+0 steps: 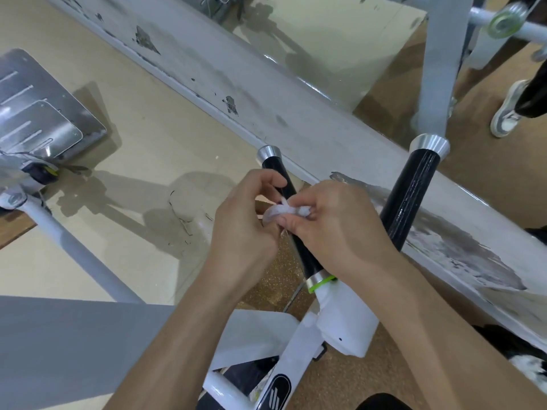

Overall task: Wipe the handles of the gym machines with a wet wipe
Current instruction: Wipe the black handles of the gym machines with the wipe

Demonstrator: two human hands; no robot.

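A small white wet wipe (281,211) is bunched between both hands, just above a black machine handle (278,173) with a silver end cap. My left hand (245,229) has its fingers curled and pinches the wipe's left side. My right hand (334,220) pinches the wipe's right side with thumb and fingers. The handle runs under my hands down to a silver and green collar (319,281) on the white frame. A second black handle (411,196) with a silver cap rises to the right, untouched.
A worn white painted ledge (296,108) runs diagonally behind the handles. A metal footplate (38,113) sits at the far left on a white frame tube (80,253). Another person's shoe (507,110) stands at the upper right. A grey pad (74,350) fills the lower left.
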